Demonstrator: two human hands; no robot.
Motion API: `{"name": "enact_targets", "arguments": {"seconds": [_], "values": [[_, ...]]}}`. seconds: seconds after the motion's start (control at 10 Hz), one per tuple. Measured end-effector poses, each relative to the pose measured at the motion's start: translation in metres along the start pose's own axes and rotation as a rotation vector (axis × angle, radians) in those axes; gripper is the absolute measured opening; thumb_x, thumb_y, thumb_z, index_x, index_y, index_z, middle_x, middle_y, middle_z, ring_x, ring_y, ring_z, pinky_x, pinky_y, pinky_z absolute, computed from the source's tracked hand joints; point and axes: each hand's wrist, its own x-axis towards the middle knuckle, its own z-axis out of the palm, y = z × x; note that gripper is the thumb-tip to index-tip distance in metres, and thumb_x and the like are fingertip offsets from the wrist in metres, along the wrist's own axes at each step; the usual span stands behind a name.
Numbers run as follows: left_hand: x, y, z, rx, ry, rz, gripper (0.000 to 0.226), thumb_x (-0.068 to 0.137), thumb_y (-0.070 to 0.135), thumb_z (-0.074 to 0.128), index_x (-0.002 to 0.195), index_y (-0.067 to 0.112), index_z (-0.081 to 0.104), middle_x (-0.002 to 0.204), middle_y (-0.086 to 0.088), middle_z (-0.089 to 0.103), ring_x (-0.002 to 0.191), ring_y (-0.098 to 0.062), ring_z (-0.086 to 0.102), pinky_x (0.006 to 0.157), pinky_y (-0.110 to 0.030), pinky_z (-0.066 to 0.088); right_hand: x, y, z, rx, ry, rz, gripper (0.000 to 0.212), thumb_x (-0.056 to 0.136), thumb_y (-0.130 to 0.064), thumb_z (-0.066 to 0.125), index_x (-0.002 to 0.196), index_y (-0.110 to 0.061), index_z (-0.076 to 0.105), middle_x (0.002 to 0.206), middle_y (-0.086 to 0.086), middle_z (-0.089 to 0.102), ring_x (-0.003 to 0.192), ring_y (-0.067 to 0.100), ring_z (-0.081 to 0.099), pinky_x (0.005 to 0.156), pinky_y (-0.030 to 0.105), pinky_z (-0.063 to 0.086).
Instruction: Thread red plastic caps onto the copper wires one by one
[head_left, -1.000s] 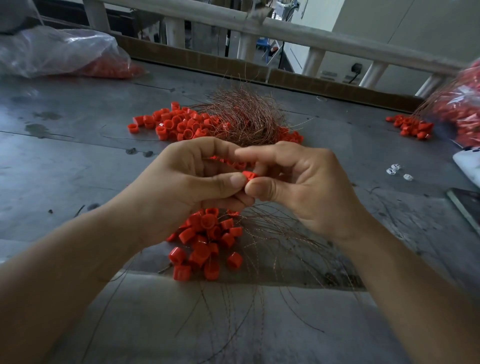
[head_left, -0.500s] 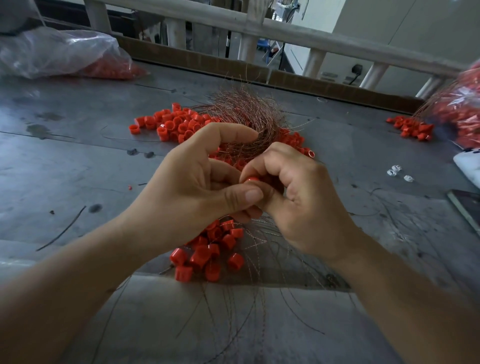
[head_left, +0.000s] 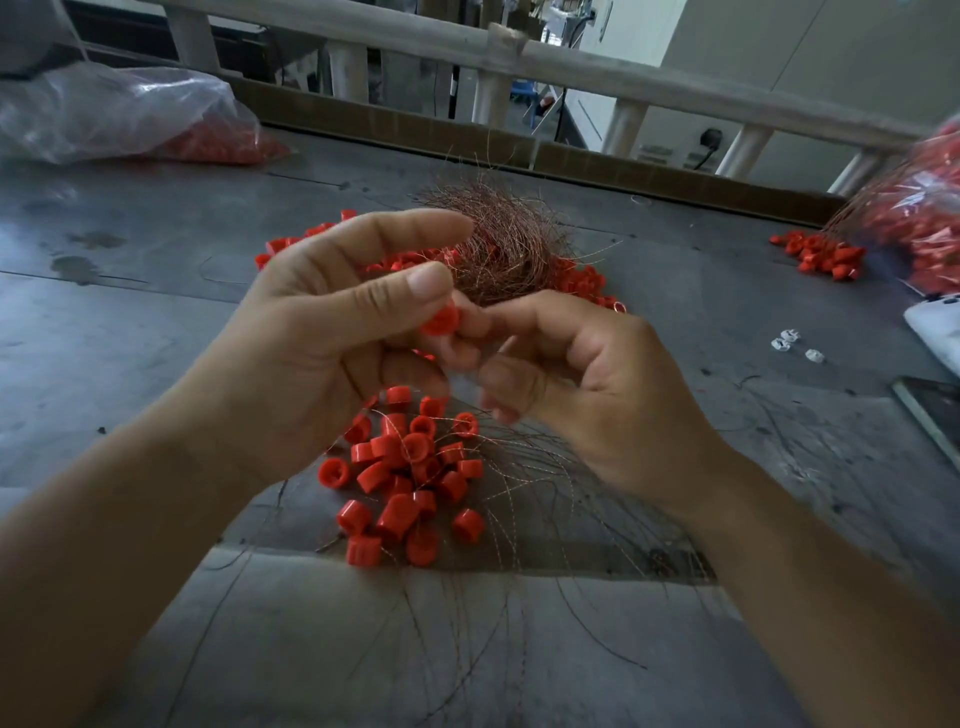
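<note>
Pinches a cap (head_left: 440, 319) in the left hand (head_left: 322, 332), thumb on its near side, other fingers behind, index stretched straight out above. Holds the right hand (head_left: 597, 395) just beside, fingertips close to the cap, fingers curled and blurred; cannot tell if grasping a wire or nothing. Holds both hands above a grey table (head_left: 130, 322). Has below them a pile (head_left: 410, 478) of loose red caps, mixed with thin wires (head_left: 545, 499) fanning toward the near edge. Shows farther back a tangle (head_left: 498, 249) of copper wire, with more caps (head_left: 582, 275) around its base. Has at far right a smaller heap (head_left: 821, 257) next to a clear bag (head_left: 924, 218) of red parts, at far left a second bag (head_left: 119, 117), likewise red inside. Shows small white bits (head_left: 789, 343) on the table right of the hands, well apart from the pile.
</note>
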Motion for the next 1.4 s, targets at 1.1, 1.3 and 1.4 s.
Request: {"name": "enact_targets", "arguments": {"seconds": [1.1,1.3,1.4], "values": [[-0.002,-0.007,-0.009,0.872,0.217,0.018,0.019,0.062,0.02,0.07,0.067,0.038,0.065,0.074,0.022,0.066,0.062,0.005,0.061,0.056,-0.003,0.045,0.002,0.012,-0.029,-0.633,-0.184,0.182,0.013,0.077,-0.035,0.068,0.078,-0.022,0.07,0.07,-0.019,0.058,0.073,-0.008,0.054,0.065,0.004,0.039],[-0.021,-0.011,-0.006,0.887,0.199,0.084,0.025,0.066,0.016,0.071,0.066,0.04,0.063,0.068,0.026,0.065,0.06,0.008,0.059,0.058,-0.003,0.043,-0.003,0.006,-0.028,-0.641,-0.119,0.096,0.012,0.077,-0.033,0.067,0.078,-0.021,0.07,0.071,-0.017,0.06,0.079,-0.003,0.055,0.066,0.007,0.041],[-0.049,-0.016,-0.02,0.858,0.225,0.047,0.022,0.076,0.021,0.07,0.074,0.042,0.064,0.074,0.018,0.068,0.071,0.004,0.062,0.071,-0.021,0.054,-0.013,-0.001,-0.028,-0.6,-0.034,0.018,0.009,0.078,-0.028,0.068,0.077,-0.019,0.07,0.072,-0.013,0.062,0.075,0.003,0.056,0.067,0.012,0.044]]}}
